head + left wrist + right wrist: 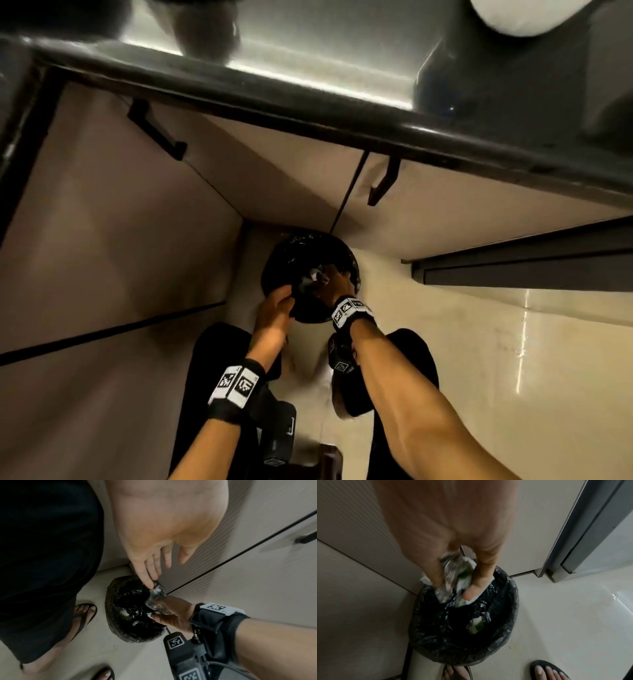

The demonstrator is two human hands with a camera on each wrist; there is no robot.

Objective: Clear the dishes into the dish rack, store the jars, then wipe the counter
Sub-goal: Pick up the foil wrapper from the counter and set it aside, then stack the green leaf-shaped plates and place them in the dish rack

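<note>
Black wrist straps carrying white coded marker tags sit on both forearms, nearest the head camera. Below them stand dark shorts and two feet in dark flip-flop sandals [84,616] on a glossy cream tiled floor [496,359].

Further out, both hands meet over a small round waste bin lined with a crinkled black plastic bag [505,615], which stands on the floor in the corner where beige cabinet doors [120,222] meet.

The right hand [453,555] pinches a crumpled wad of clear and white wrapper with green print [453,574] between thumb and fingers; the thumb tip presses the front of the wad. The wad hangs directly above the bin mouth, at about rim level, not resting on the liner.

The left hand [159,545] is relaxed, fingers extended downward. One fingertip touches the upper end of the same wad, as seen from the left wrist view. It grips nothing.

Inside the bin lie scraps of white and green material [479,624] among folds of the liner.

Beyond the bin, the cabinet doors carry black bar handles [157,132]. To the right stands a grey metallic appliance or door edge [590,527].

At the far top of the head view runs the dark front edge of the counter [308,109], with blurred dark rounded objects and a white rounded object [527,17] on its surface. These cannot be identified; no dishes, jars or dish rack can be made out with certainty.
</note>
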